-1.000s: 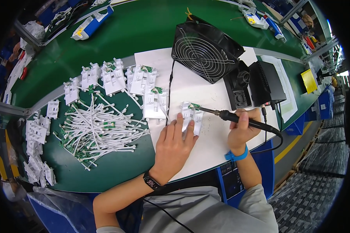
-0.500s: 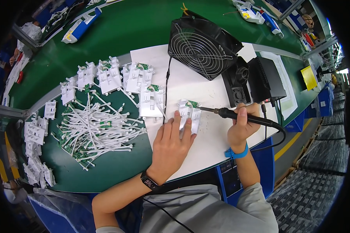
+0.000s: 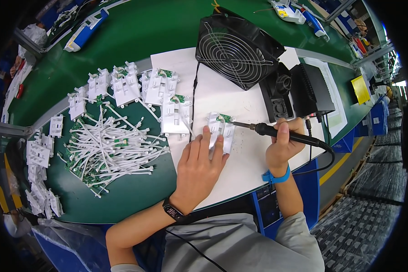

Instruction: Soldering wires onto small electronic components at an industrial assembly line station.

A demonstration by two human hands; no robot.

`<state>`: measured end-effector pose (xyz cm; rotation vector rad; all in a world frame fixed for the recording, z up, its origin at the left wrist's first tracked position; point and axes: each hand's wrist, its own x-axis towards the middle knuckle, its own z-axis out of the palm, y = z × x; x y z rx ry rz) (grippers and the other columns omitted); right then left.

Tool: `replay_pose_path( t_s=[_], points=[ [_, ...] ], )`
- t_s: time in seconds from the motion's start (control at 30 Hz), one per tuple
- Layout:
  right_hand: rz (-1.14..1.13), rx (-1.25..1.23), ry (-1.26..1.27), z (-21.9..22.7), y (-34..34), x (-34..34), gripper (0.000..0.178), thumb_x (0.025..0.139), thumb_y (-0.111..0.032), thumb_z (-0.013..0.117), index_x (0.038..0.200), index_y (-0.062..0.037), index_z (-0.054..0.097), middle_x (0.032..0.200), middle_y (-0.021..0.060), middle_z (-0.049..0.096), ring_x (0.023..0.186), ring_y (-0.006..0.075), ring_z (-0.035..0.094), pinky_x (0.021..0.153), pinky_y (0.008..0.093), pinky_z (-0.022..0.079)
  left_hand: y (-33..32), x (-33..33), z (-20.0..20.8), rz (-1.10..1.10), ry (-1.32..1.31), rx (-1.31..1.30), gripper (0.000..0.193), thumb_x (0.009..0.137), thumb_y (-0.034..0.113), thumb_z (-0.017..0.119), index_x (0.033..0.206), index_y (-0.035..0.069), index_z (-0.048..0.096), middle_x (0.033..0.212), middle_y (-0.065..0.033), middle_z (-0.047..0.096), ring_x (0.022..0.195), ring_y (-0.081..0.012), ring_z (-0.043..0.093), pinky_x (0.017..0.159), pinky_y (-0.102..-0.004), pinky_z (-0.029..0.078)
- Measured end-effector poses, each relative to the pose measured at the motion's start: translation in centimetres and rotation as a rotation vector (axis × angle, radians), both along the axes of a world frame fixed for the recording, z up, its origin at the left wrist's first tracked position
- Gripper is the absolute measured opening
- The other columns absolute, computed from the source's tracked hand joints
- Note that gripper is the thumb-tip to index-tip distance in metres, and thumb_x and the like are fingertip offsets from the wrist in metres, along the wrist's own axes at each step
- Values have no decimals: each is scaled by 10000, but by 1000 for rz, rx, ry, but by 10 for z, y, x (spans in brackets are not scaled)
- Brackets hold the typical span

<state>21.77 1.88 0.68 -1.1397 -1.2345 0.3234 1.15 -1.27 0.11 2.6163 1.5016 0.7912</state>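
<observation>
My left hand (image 3: 199, 165) lies on a white plastic bracket (image 3: 216, 129), its outstretched fingers pressing the piece onto the white sheet. A small green circuit board (image 3: 224, 118) sits at the bracket's far end. In my right hand (image 3: 283, 144) is a soldering iron (image 3: 269, 131) with a black handle, gripped like a pen. Its metal tip points left and reaches the right edge of the green board; whether it touches cannot be made out. Left of my left hand spreads a heap of white cable leads (image 3: 118, 149) with small green boards on their ends.
More white brackets (image 3: 159, 88) curve around the heap. A black fan with a wire guard (image 3: 231, 56) stands beyond my hands, beside a black iron stand (image 3: 276, 97) and a black box unit (image 3: 309, 93). A black cable (image 3: 195, 95) crosses the white sheet (image 3: 247, 174).
The whole view has shifted slightly. The iron's tip is a touch closer in over the green board; my left hand keeps its place on the bracket.
</observation>
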Motion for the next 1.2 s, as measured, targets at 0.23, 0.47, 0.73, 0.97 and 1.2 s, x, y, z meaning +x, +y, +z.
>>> replay_pose_path(
  t_s=[0.23, 0.47, 0.73, 0.97, 1.2],
  points=[
    [-53, 46, 4, 4, 5, -4, 306, 981, -190, 572, 747, -67, 419, 659, 24, 441, 525, 49, 361, 451, 199, 275, 0, 0, -1, -1, -7, -5, 436, 838, 240, 778, 1207, 30, 680, 1317, -243, 592, 1041, -318, 618, 856, -379, 532],
    [-81, 196, 183, 11, 11, 13, 305, 950, -230, 488, 732, -52, 369, 655, 31, 332, 554, 101, 331, 547, 285, 268, 4, -8, 1, -53, -54, -56, 422, 805, 149, 750, 1200, 25, 667, 1363, -243, 562, 1075, -324, 610, 873, -385, 544],
    [-83, 134, 230, 15, 14, 23, 285, 960, -204, 428, 710, -75, 376, 641, 20, 309, 553, 105, 280, 556, 279, 239, 20, -28, 14, -278, -64, -228, 439, 702, 7, 675, 1139, 52, 662, 1480, -157, 505, 1269, -325, 549, 912, -378, 560],
    [113, 103, 82, 12, 6, 25, 398, 969, -288, 534, 673, -32, 463, 595, 58, 466, 552, 125, 399, 574, 289, 317, 25, -29, 18, -319, -83, -282, 424, 683, -32, 655, 1099, 47, 661, 1483, -153, 506, 1292, -334, 541, 918, -384, 560],
    [164, 93, 85, 10, 5, 26, 372, 963, -252, 551, 675, -36, 457, 569, 59, 480, 544, 118, 384, 545, 289, 297, 23, -24, 18, -284, -148, -324, 263, 776, 77, 739, 1026, 45, 663, 1494, -192, 488, 1247, -357, 559, 877, -392, 574]
  ],
)
